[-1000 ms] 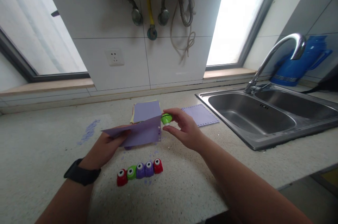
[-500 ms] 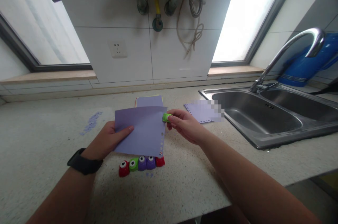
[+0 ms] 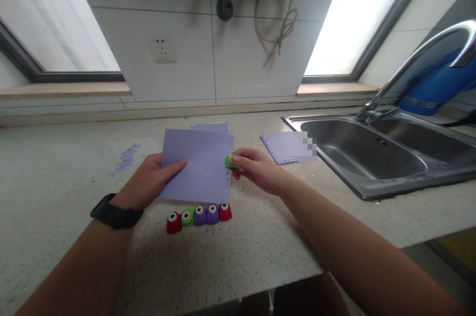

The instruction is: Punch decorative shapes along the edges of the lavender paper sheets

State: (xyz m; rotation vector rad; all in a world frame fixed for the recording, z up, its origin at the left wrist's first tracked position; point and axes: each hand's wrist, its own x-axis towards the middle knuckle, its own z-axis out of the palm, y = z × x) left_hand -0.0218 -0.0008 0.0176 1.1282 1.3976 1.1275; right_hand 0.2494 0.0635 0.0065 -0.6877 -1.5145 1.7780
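Note:
My left hand grips a purple sheet of paper by its left edge and holds it up above the counter. Small punched holes run down the sheet's right edge. My right hand pinches a small green paper punch against that right edge. Below the sheet, a row of several small red, green and purple punches stands on the speckled counter. A black watch sits on my left wrist.
A stack of purple and yellow paper lies behind the held sheet. Another purple sheet with punched edges lies beside the steel sink. Purple paper bits are scattered at left. A tap and blue jug stand at right.
The held sheet has tilted from nearly flat to facing me. My right hand with the green punch has moved lower along the sheet's right edge. The camera has tipped downward.

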